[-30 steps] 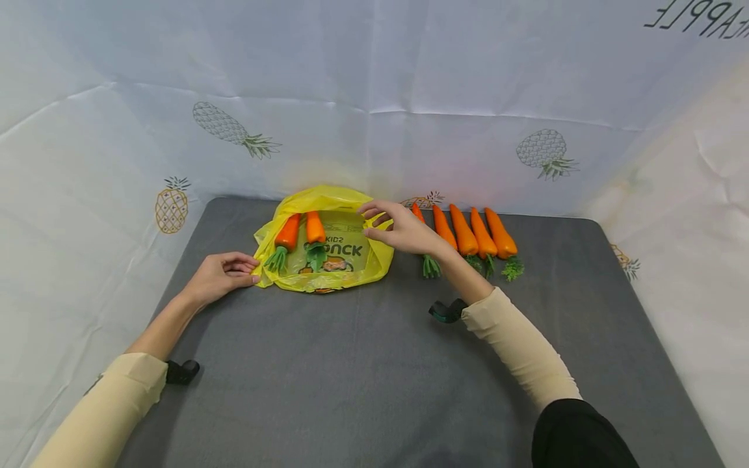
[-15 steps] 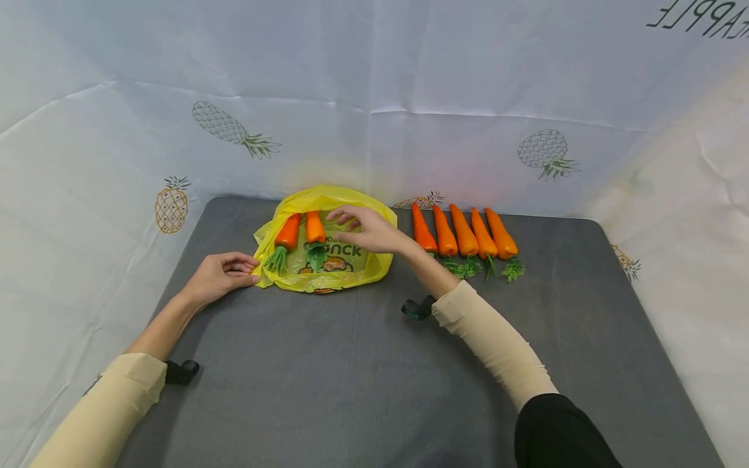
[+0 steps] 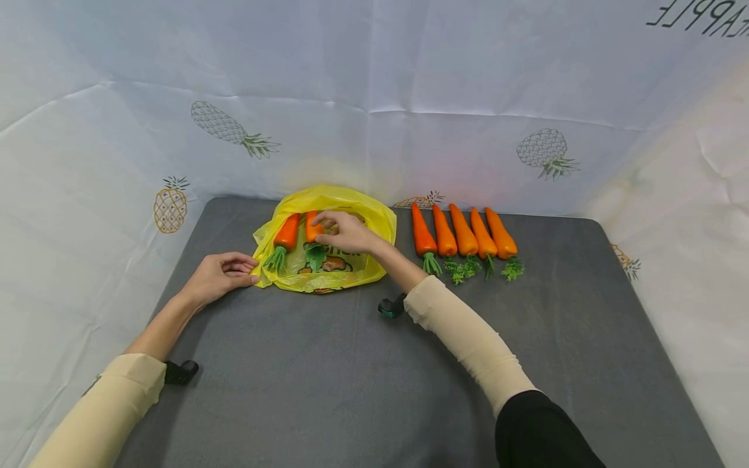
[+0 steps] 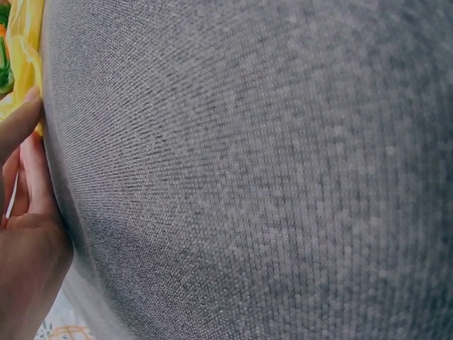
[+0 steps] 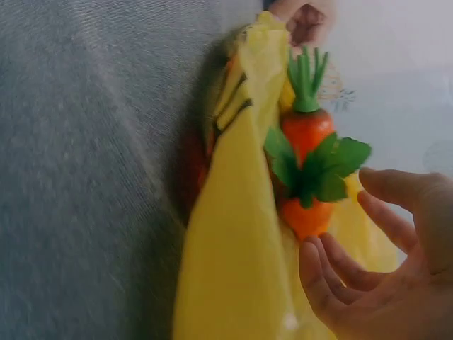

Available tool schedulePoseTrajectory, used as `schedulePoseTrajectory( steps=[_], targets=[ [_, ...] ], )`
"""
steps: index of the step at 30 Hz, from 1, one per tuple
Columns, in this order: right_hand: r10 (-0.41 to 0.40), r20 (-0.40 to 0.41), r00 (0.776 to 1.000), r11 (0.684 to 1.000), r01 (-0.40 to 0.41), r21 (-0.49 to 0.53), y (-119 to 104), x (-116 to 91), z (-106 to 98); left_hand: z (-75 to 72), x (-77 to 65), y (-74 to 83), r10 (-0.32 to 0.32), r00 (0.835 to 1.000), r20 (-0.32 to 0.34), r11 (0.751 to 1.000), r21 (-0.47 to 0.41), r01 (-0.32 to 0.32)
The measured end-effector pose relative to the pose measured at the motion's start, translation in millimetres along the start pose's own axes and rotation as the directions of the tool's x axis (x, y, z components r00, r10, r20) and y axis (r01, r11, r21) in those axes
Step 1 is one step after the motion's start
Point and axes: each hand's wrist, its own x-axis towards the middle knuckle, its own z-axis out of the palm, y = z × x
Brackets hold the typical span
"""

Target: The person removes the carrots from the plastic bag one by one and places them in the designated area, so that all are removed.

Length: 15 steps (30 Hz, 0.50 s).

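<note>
A yellow plastic bag (image 3: 380,224) lies with its mouth spread at the far side of the table. Inside it are two orange carrots: one carrot with green stalks (image 3: 287,233) on the left, and one carrot with broad green leaves (image 3: 312,229) beside it. My left hand (image 3: 218,278) pinches the bag's left edge; the left wrist view shows the thumb (image 4: 21,120) on the yellow plastic. My right hand (image 3: 351,234) is over the bag at the leafy carrot. In the right wrist view its thumb and fingers (image 5: 322,276) stand apart around that carrot, not closed on it.
Several more carrots lie in a row right of the bag, among them a redder carrot (image 3: 424,234) nearest the bag and an orange carrot (image 3: 499,235) at the far end. The grey table (image 3: 328,377) meets a white pineapple-print cloth (image 3: 386,149) behind it.
My right hand has moved left from the bag's right rim to the leafy carrot inside, uncovering the redder carrot in the row. The left hand has stayed at the bag's edge.
</note>
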Motion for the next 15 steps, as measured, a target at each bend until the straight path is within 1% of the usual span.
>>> schedulePoseTrajectory(
  steps=[4, 11, 15],
  targets=[
    [0.002, -0.019, 1.0, 0.999, -0.003, -0.039, 2.2, 6.5, 7.9, -0.1, 0.1, 0.6, -0.001, 1.0, 0.003, 1.0, -0.001, 0.001],
    [-0.009, 0.031, 0.999, 0.996, 0.012, -0.088, 3.6, 13.9, 18.3, -0.1, 0.0, 1.2, -0.001, 1.0, 0.003, 1.0, -0.004, 0.001],
    [-0.006, 0.029, 1.0, 0.99, 0.01, -0.142, 3.1, 14.0, 22.1, 0.2, 0.2, 1.6, -0.001, 1.0, 0.006, 1.0, 0.0, 0.001]
  ],
)
